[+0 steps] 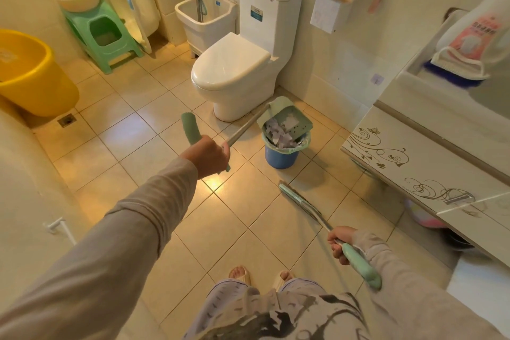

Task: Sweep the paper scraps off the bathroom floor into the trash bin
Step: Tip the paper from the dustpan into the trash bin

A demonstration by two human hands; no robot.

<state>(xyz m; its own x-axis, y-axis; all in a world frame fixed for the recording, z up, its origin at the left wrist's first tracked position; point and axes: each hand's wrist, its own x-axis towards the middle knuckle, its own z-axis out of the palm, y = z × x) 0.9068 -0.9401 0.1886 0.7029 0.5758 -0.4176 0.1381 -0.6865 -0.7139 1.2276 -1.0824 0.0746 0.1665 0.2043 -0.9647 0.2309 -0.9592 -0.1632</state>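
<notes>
Green dustpan (pixel 287 119) tipped over bin (pixel 281 152), ahead of left grip (pixel 209 156).

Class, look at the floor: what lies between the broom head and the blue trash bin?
Nothing: in the head view, only bare floor tile separates the broom head from the blue trash bin.

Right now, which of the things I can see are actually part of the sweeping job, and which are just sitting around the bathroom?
Part of the job:
- dustpan, tipped over the bin, held by the left hand
- blue trash bin
- paper scraps in the bin
- broom, in the right hand

Just lying about:
- toilet
- yellow tub
- green stool
- mop sink
</notes>
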